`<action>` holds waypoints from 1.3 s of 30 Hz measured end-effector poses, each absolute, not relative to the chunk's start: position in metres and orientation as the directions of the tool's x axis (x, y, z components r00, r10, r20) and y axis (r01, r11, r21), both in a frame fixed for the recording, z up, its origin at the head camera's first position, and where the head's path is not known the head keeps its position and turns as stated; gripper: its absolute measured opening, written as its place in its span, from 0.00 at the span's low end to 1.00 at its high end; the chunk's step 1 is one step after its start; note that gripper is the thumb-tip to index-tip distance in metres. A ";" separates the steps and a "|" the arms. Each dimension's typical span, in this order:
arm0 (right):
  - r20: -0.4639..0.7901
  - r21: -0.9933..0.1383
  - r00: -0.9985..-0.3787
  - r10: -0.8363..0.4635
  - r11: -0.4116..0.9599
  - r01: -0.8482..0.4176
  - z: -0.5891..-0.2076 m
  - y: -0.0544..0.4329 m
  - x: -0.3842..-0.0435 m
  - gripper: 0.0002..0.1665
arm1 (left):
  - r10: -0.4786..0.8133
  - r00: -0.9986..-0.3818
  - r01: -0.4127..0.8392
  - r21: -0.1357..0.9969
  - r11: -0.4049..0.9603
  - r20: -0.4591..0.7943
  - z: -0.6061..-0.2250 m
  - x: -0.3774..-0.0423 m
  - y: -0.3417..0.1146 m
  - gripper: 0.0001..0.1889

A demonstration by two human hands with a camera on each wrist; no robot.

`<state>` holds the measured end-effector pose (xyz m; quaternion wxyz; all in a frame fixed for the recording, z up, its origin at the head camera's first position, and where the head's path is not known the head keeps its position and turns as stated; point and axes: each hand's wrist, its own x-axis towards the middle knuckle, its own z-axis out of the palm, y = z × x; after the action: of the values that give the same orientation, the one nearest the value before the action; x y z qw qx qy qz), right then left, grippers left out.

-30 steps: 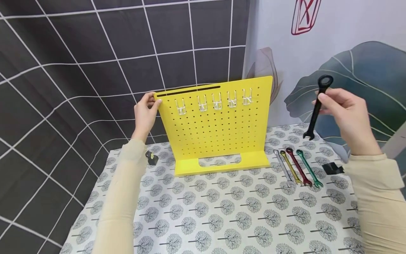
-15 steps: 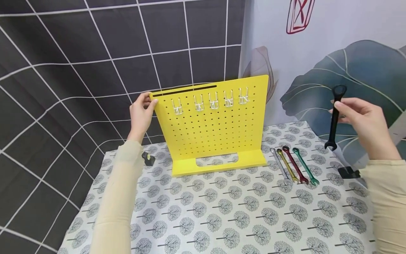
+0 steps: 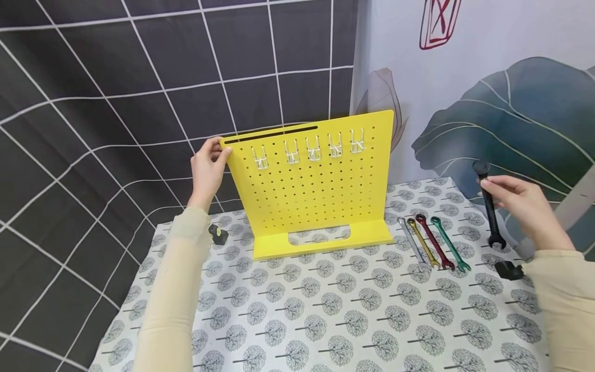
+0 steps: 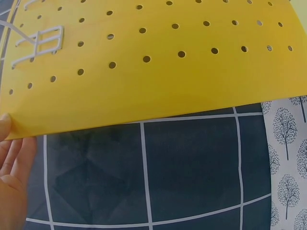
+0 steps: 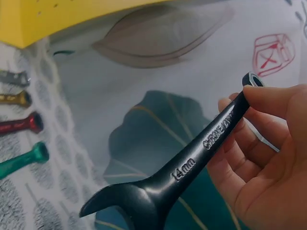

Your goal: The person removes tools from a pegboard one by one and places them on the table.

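My left hand (image 3: pixel 207 168) pinches the upper left corner of a yellow pegboard (image 3: pixel 316 191) that stands upright on its base. Five-like white wire hooks are avoided in count: several white hooks (image 3: pixel 313 150) line its upper part. My right hand (image 3: pixel 525 206) holds a black combination wrench (image 3: pixel 490 209) near its ring end, with the open end pointing down. In the right wrist view the black wrench's shank reads 14mm. Left of that hand lie a silver wrench (image 3: pixel 412 242), a yellow wrench (image 3: pixel 423 243), a red wrench (image 3: pixel 434 242) and a green wrench (image 3: pixel 450 243), side by side.
A white tablecloth (image 3: pixel 316 320) with a tree print covers the table. Behind the board hangs a dark cloth (image 3: pixel 279 46) with white grid lines. On the right is a pale backdrop (image 3: pixel 395 31) with large leaves.
The right hand has moved right and down with the black wrench, from above the row of wrenches to beside it. The left hand stays on the board's corner.
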<state>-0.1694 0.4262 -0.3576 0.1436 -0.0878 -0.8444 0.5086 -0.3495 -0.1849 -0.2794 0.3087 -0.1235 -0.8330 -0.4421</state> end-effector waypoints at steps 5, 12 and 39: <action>0.093 -0.854 -0.957 0.275 0.516 0.065 -0.372 0.430 -0.174 0.16 | -0.067 -0.778 0.482 0.662 0.574 0.624 -0.279 -0.348 -0.186 0.18; 0.057 -0.824 -0.970 0.237 0.560 0.089 -0.395 0.439 -0.174 0.23 | -0.050 -0.780 0.492 0.660 0.568 0.624 -0.280 -0.350 -0.181 0.18; -0.124 -0.738 -0.981 0.150 0.647 0.193 -0.444 0.450 -0.201 0.47 | -0.061 -0.775 0.488 0.658 0.573 0.628 -0.279 -0.348 -0.184 0.18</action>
<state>-0.2006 0.4501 -0.4437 -0.0260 -0.0944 -0.9070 0.4096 -0.3482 -0.1841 -0.2790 0.3094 -0.1286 -0.8310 -0.4440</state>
